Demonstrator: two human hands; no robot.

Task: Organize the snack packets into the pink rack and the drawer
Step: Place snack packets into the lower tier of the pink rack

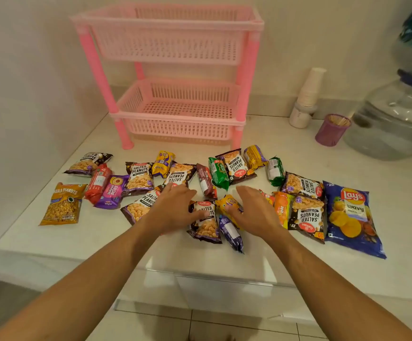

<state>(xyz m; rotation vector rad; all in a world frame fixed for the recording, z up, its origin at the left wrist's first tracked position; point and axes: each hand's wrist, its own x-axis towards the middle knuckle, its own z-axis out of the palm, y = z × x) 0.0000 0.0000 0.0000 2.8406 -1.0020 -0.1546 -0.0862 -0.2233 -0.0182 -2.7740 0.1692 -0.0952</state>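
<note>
An empty two-tier pink rack (173, 77) waits at the back of the desk (384, 217) as snack packets (306, 212) lie scattered before it; left hand (173, 207) and right hand (254, 210), grip released, hover to gather peanuts (206, 223)

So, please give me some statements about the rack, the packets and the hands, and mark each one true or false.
1. Both tiers of the pink rack already hold packets. False: both baskets hold nothing.
2. The blue Lay's bag lies at the right end of the packets. True.
3. The left hand is lifting a packet off the counter. False: it is spread over packets that lie flat.
4. The right hand is spread over the packets. True.
5. The masala peanuts packet lies inside the rack. False: it is on the counter, far left.
</note>
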